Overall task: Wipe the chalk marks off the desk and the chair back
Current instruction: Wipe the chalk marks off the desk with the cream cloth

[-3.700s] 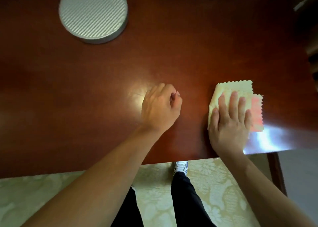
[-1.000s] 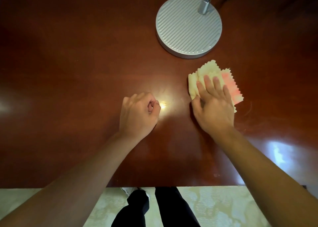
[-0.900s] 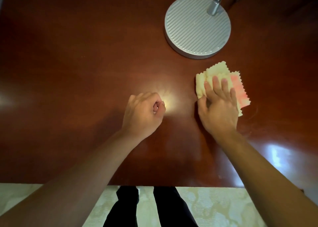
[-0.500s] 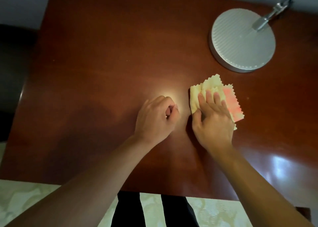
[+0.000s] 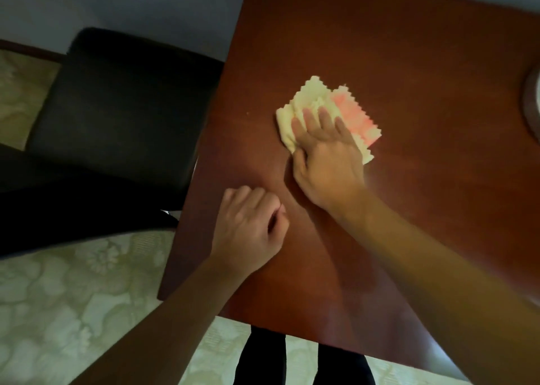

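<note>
I press right hand (image 5: 327, 156) flat, fingers straight, on folded yellow-pink zigzag-edged cloth (image 5: 318, 104), mid reddish-brown wooden desk (image 5: 409, 63). Left hand (image 5: 248, 227) fisted, empty, rests on desk. Risk: cloth bunches, skips marks; black chair (image 5: 117, 107) unwiped.

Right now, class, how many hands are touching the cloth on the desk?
1. The right hand lies flat on the yellow and pink cloth, pressing it to the desk. The left hand rests curled on the bare wood nearer the desk's front edge, apart from the cloth.
</note>
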The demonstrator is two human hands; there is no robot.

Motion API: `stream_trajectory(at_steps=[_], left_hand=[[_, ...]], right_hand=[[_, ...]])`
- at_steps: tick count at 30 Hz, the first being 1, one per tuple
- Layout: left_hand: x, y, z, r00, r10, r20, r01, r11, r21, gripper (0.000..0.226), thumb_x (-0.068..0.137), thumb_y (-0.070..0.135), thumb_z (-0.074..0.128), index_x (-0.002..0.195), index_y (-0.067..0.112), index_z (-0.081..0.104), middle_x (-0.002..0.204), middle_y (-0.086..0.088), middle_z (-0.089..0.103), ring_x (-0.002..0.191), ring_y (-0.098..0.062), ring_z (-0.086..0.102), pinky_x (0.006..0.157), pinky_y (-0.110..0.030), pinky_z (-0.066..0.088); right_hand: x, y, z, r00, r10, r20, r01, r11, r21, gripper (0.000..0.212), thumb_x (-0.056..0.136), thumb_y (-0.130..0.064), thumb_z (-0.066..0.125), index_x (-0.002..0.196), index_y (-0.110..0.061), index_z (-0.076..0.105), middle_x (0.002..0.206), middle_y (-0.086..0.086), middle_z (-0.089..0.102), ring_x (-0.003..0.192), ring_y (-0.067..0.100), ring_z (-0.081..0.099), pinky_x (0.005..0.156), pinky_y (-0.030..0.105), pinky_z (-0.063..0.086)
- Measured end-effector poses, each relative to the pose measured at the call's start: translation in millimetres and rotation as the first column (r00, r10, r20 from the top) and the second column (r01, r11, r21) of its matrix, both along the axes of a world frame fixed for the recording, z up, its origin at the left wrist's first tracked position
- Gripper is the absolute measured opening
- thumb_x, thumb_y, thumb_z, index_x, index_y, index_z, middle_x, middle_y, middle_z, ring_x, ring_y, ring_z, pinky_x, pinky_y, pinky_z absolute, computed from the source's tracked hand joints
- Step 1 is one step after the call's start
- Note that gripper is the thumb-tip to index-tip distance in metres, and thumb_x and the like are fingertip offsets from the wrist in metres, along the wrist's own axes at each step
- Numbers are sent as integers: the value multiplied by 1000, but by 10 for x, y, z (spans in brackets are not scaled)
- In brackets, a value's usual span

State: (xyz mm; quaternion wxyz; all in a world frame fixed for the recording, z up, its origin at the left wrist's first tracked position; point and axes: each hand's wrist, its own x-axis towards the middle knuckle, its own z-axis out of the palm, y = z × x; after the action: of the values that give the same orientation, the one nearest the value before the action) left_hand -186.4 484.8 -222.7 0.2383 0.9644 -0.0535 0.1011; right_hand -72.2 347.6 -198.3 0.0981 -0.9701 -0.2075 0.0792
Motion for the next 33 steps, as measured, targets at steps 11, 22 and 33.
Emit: stream_trajectory(at_steps=[11,22,33], left_hand=[[69,5,13,999,15,-44,-16,999,-32,20,87,18,61,69,17,53,65,3,49,64,-20,43,67,-33,27],[65,-8,31,999,27,-35,-29,998,-56,16,81,18,67,69,13,57,66,-3,55,67,-28,52,65,-42,39],[45,-6,69,998,44,-43,-47,997,-68,16,81,18,66,68,13,57,65,-3,52,66,-25,49,67,-40,37]], right_hand=[[105,-733,-58,922,-374,96,364,925,113,44,103,-16,41,147,-10,44,155,13,37,147,34,27,119,47,23],[175,580,145,976,183,-116,-163,973,163,38,100,-23,53,138,-24,57,144,6,54,133,30,49,103,41,44],[157,445,454,989,17,145,-96,825,556,41,98,-12,47,137,-14,57,145,5,52,123,18,60,90,30,55]])
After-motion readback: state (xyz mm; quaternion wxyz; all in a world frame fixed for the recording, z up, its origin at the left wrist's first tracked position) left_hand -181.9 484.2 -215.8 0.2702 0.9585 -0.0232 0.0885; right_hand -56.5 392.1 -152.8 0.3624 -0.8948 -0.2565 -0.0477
